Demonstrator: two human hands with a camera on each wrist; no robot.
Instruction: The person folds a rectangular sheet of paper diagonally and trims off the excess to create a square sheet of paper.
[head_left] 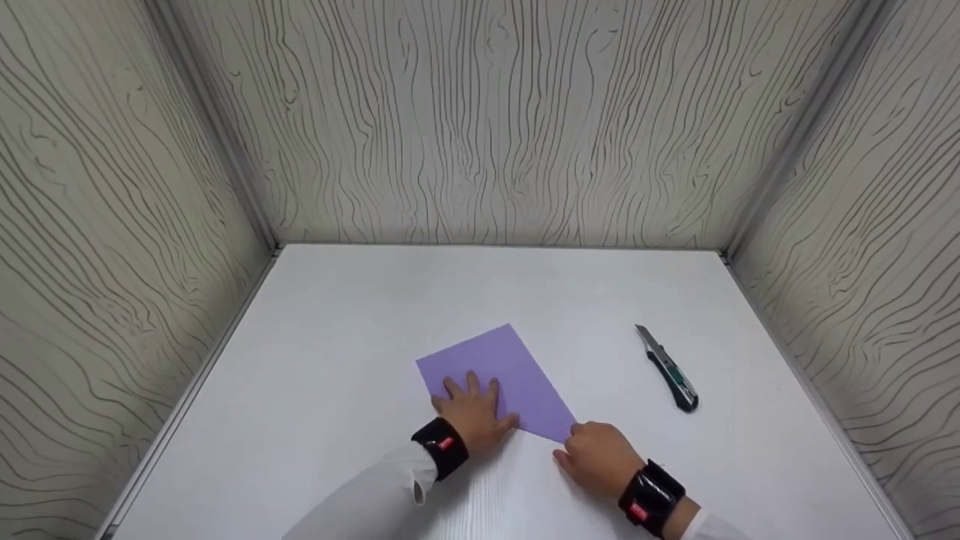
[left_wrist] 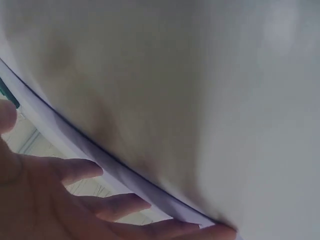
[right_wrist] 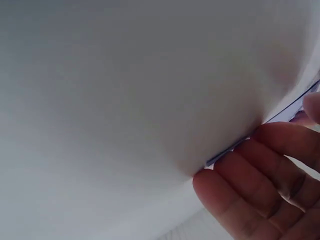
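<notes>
A purple sheet of paper (head_left: 517, 367) lies slanted on the white table. My left hand (head_left: 472, 416) rests on its near left part with the fingers spread. At the paper's near right corner is my right hand (head_left: 600, 457), its fingertips on the edge and its thumb held apart. In the left wrist view the paper's edge (left_wrist: 70, 137) runs beside the left fingers. The right wrist view shows the loosely bent right fingers (right_wrist: 250, 175) along the paper's edge (right_wrist: 290, 110). A utility knife (head_left: 671, 371), blade out, lies right of the paper, touched by neither hand.
The white tabletop (head_left: 345, 300) is bounded by wood-grain panels at the back (head_left: 487, 135), the left (head_left: 97, 262) and the right (head_left: 885, 247). The knife's blade points toward the back left.
</notes>
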